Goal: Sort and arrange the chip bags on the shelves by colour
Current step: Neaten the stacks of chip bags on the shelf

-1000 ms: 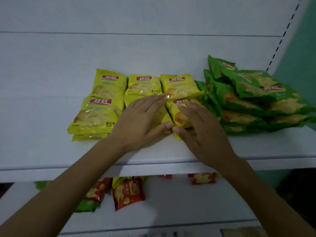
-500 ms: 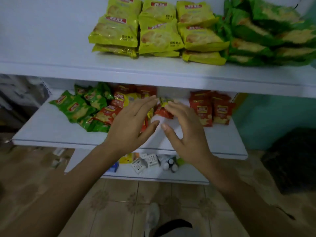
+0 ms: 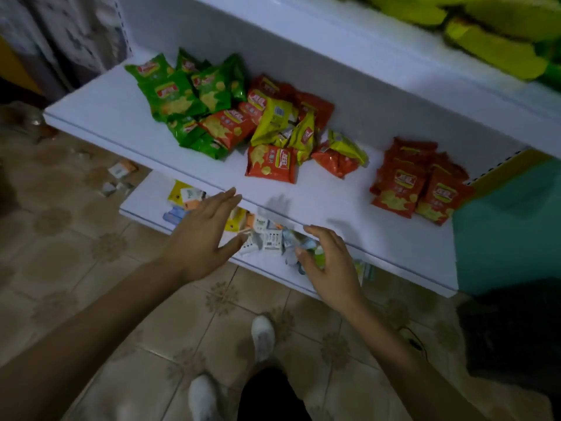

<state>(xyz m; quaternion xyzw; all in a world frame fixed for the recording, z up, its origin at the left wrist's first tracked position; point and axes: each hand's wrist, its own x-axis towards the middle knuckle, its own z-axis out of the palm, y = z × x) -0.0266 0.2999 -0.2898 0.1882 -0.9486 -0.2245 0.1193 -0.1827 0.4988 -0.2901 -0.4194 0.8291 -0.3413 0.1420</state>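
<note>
- Head view: the left hand (image 3: 202, 235) is hovering by the near edge of the middle shelf (image 3: 334, 205), fingers straight and spread, gripping nothing.
- The right hand (image 3: 331, 262) is hanging to its right, fingers loosely bent and empty. It is covering part of the small packets (image 3: 267, 238) on the low shelf (image 3: 145, 202); whether it is touching them cannot be told.
- Green bags (image 3: 179, 92) are lying in a loose heap at the far left of the middle shelf.
- Red bags (image 3: 270, 162) and yellow bags (image 3: 273, 120) are lying jumbled at its middle, overlapping; whatever is sitting underneath is hidden.
- A red stack (image 3: 416, 183) is sitting apart at the right, its lower bags mostly covered.
- On the top shelf (image 3: 364, 47), top bags (image 3: 491, 47) in yellow are showing blurred and cut off by the picture's edge.
- The small packets are blurring together, their print unreadable.
- Two white shoes (image 3: 263, 338) are standing on the tiled floor, the nearer one running off the bottom edge.
</note>
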